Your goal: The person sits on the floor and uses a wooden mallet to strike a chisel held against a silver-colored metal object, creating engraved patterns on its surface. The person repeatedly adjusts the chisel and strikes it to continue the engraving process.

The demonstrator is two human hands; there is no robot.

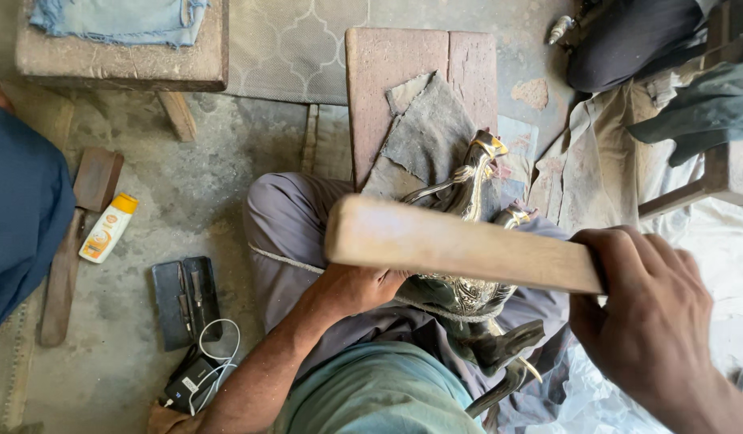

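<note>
The right hand (649, 317) has its grip wrapped tight around one end of a flat wooden bat (460, 245), fingers curled fully over it, the bat reaching leftward across the lap. Beneath the bat, the left hand (357, 288) closes its grip against the body of an ornate silver metal jug (468, 241), fingers partly hidden behind it. The jug lies tilted on the person's lap, its spout end resting on grey cloth (428, 133) over a wooden block (387, 72) beyond both hands.
</note>
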